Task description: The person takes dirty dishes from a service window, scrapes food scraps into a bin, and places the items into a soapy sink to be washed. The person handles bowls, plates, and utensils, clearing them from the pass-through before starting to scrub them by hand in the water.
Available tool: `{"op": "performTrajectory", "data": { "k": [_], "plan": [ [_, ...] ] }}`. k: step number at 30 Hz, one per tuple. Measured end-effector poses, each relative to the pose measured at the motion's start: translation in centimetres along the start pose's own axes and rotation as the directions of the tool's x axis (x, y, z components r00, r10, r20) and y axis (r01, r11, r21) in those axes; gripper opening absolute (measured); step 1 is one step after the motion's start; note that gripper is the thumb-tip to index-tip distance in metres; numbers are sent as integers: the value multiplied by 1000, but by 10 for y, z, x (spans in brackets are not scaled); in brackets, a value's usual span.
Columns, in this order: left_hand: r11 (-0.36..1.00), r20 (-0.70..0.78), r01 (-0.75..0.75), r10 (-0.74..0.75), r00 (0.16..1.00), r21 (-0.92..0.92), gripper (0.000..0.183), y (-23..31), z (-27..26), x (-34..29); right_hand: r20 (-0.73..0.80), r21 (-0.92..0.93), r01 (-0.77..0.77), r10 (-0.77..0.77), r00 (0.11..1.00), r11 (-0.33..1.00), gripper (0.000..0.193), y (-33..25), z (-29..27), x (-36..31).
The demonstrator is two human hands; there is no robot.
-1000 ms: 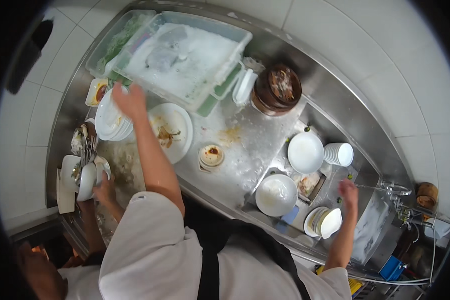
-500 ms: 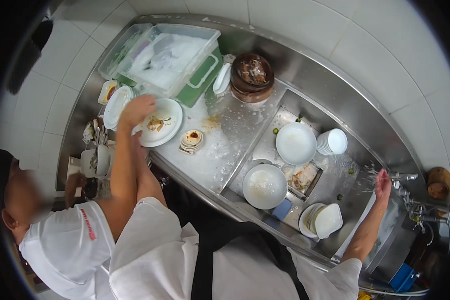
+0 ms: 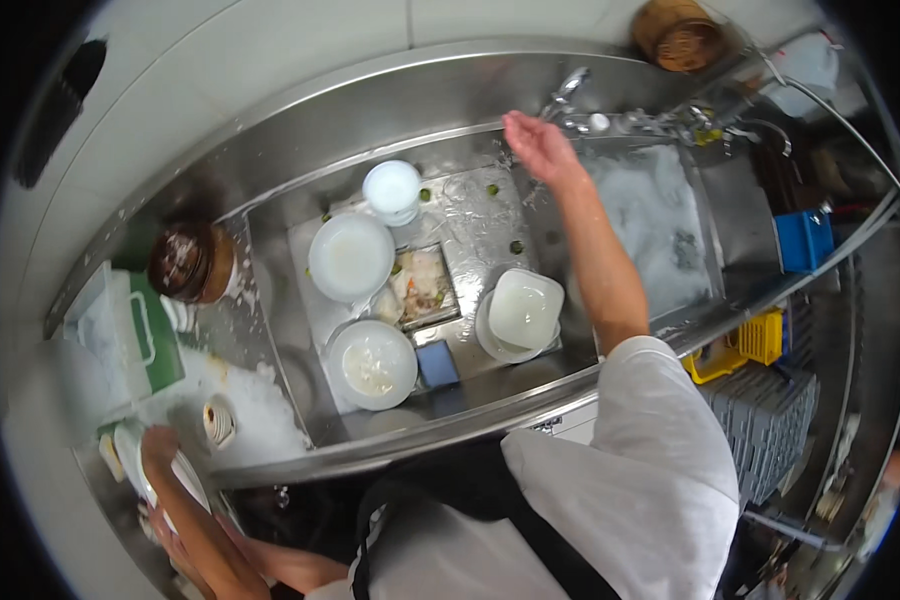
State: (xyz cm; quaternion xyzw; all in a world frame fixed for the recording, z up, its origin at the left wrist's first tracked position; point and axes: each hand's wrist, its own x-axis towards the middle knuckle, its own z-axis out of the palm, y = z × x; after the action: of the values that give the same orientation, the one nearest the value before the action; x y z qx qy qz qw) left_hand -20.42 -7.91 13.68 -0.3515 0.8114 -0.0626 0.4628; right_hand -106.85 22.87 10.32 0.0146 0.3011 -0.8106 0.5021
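My right hand [image 3: 540, 148] is stretched out beside the faucet [image 3: 568, 92] at the back of the sink. Its fingers are extended and hold nothing. At the lower left, my left hand [image 3: 164, 536] is by the rim of a white plate [image 3: 192, 478]. A co-worker's forearm crosses in front of it, and its blurred fingers do not show whether they grip the plate. The co-worker's hand [image 3: 159, 446] is over the same plates. In the sink basin are two white bowls [image 3: 351, 257], stacked white cups [image 3: 392, 187] and a stack of dishes with a squarish bowl [image 3: 526, 310] on top.
Food scraps [image 3: 420, 285] fill the square drain, near a blue sponge [image 3: 436, 363]. Brown round pots [image 3: 192, 262] and a green-and-clear tub [image 3: 155, 335] stand left. Small stacked saucers [image 3: 218, 425] sit nearby. A foamy basin [image 3: 645, 220] lies right, with grey racks [image 3: 765, 425] below.
The view has swung right, so the sink now sits more central and the plates lie at the lower left. My right hand stays by the faucet; the splashing around it no longer shows clearly.
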Motion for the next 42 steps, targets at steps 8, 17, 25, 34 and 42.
{"op": "performTrajectory", "data": {
  "k": [8, 17, 25, 34, 42],
  "plan": [
    [939, -69, 344, -341, 937, 31, 7, -108, -16, 2, -172, -250, -108, 66, 983, 962, 35, -34, -55, -29],
    [-269, -168, -823, -902, 397, -500, 41, -20, 139, -52, -183, -445, -187, 115, 976, 876, 32, -13, -36, -41],
    [-337, 496, -895, -747, 443, 292, 50, 35, 181, -122, -153, -471, -189, 131, 979, 861, 31, 19, -22, -10],
    [-535, 126, -727, -762, 635, 430, 71, 53, 198, -85, -224, -464, -204, 109, 968, 862, 26, 12, -25, -26],
    [-810, -673, 253, -220, 706, 529, 102, -91, 180, -22, -310, -514, -232, 73, 948, 826, 26, 40, -39, -39]
  ]
}}
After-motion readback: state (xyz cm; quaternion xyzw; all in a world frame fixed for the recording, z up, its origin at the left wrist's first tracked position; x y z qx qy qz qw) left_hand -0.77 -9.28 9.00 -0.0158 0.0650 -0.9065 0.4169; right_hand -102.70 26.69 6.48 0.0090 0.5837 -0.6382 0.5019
